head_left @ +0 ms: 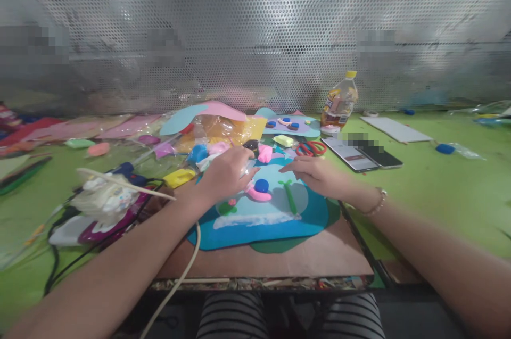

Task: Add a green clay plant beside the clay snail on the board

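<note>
A blue felt craft piece (263,219) lies on a brown board (319,256) in front of me, with a pink shape and blue dot (260,190) and a green stem (290,198) on it. My left hand (225,171) is curled at the piece's upper left edge, fingers closed on a small clear or white bit I cannot make out. Fingers together, my right hand (315,173) rests flat on the upper right of the felt. A bracelet (378,201) circles my right wrist.
Red-handled scissors (310,148), a phone (377,155) and a plastic bottle (339,102) sit behind my right hand. Foam sheets, bags and coloured scraps (207,134) crowd the back left. A glue gun (99,206) with its cord lies at left. A perforated metal wall (255,30) closes the back.
</note>
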A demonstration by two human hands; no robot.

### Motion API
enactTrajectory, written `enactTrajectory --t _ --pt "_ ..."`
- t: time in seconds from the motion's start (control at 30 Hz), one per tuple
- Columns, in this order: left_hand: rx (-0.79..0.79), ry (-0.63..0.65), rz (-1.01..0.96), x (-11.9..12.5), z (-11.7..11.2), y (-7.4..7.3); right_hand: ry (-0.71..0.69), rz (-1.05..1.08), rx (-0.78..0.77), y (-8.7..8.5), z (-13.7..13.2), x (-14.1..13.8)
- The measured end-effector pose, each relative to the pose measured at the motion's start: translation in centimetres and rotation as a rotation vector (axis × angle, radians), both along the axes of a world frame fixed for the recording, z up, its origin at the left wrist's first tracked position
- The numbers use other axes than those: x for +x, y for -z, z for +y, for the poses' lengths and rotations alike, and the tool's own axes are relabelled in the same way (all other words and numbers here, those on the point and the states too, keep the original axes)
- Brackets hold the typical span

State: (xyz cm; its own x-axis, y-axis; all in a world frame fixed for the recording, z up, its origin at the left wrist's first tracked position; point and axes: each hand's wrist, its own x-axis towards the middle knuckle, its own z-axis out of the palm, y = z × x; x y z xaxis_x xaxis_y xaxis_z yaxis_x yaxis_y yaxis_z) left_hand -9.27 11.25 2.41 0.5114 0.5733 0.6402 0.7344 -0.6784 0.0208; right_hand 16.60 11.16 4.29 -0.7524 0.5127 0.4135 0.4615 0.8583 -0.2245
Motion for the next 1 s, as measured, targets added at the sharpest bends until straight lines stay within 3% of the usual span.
enactTrajectory --t 0.13,0.3,0.53,0.8,1.0 --pt "0.002 -0.017 0.072 0.3 -0.4 -0.4 -0.023 -0.005 0.004 0.0 0.0 -0.1" --pt "-0.065 -0.297 0.266 -0.2 0.9 0.1 0.005 0.001 -0.017 0.2 0.2 0.1" --pt "-0.146 -0.469 0.334 -1.7 2.0 1.0 -0.003 -0.013 0.009 0.2 0.3 0.2" --pt "-0.098 -0.584 0.42 -2.5 0.4 -1.2 0.068 0.01 -0.003 0.5 1.1 0.7" --pt "-0.14 -0.541 0.504 -3.3 0.6 -0.9 0.071 -0.005 -0.024 0.7 1.0 0.6"
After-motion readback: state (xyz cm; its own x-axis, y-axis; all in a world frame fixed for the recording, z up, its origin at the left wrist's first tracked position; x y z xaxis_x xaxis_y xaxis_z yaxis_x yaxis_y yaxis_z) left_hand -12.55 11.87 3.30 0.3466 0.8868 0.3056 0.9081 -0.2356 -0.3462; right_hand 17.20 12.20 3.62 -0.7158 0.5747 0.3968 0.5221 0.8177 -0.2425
